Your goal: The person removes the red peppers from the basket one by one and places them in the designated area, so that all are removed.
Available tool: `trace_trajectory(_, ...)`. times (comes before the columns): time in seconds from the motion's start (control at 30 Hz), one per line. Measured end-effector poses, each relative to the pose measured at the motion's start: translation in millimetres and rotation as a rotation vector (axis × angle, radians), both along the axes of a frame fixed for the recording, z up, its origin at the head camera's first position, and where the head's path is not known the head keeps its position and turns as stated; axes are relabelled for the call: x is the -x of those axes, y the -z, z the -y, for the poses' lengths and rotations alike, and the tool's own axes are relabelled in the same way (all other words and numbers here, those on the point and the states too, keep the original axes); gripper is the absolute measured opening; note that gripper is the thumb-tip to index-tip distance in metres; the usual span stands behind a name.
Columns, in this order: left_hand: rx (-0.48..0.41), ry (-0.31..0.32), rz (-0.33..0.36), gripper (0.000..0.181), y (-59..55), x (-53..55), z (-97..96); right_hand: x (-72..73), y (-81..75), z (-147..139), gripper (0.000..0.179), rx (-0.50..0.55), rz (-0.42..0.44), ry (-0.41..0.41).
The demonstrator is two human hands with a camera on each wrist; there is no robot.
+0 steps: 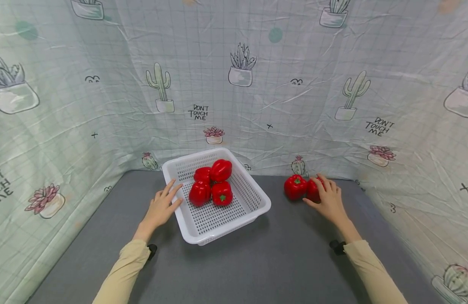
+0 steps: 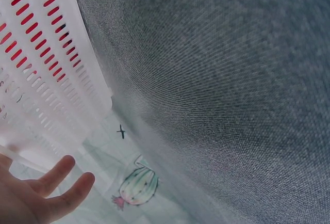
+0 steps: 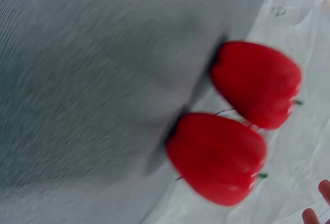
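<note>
My left hand point(image 1: 160, 208) is at the left rim of a white perforated plastic basket point(image 1: 228, 229), fingers spread. In the left wrist view, two fingers point(image 2: 72, 193) extend loosely beside the basket's wall point(image 2: 77, 87). Several red bell peppers point(image 1: 199, 193) lie inside the basket. At the right, my right hand point(image 1: 331, 204) hovers over a red bell pepper point(image 1: 313, 190), partly hiding it. Another bell pepper point(image 1: 295, 187) stands just left of that one. In the right wrist view, the fingertips point(image 3: 310, 217) are apart from both peppers point(image 3: 216, 157), with nothing between them.
A dark grey tabletop point(image 1: 234, 270) lies beneath everything. A pale curtain point(image 1: 256, 114) printed with potted cacti hangs behind it and along both sides, meeting the table's back edge. Black bands point(image 1: 337, 247) sit on both wrists.
</note>
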State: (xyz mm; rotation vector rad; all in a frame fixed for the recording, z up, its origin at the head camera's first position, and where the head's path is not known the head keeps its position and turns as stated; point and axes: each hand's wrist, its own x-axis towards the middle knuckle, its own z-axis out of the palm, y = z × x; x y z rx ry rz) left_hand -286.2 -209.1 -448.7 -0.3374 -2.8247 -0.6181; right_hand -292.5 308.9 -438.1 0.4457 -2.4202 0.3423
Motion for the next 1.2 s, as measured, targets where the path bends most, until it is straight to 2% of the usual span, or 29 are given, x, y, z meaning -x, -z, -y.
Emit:
trace_trajectory(0.23,-0.001,-0.002,0.001,0.055,0.6,-0.2,0.8,-3.6,-6.6,25,0.065,0.042,-0.047,-0.092)
trace_trajectory(0.43,0.000,-0.004,0.007,0.055,1.3,-1.0,0.9,-6.7,-9.6,48,0.059,0.030,-0.029,-0.158)
trace_trajectory(0.73,-0.007,0.000,0.000,0.055,0.8,-0.4,0.0,-11.8,-18.2,85,0.060,-0.001,0.023,-0.252)
trace_trajectory(1.03,-0.009,0.006,-0.004,0.055,0.8,1.0,0.5,-13.3,-28.1,120,0.058,-0.074,0.060,-0.310)
trace_trajectory(1.2,-0.002,0.003,-0.006,0.055,1.6,1.2,0.6,-13.1,-36.0,138,0.058,-0.161,0.083,-0.344)
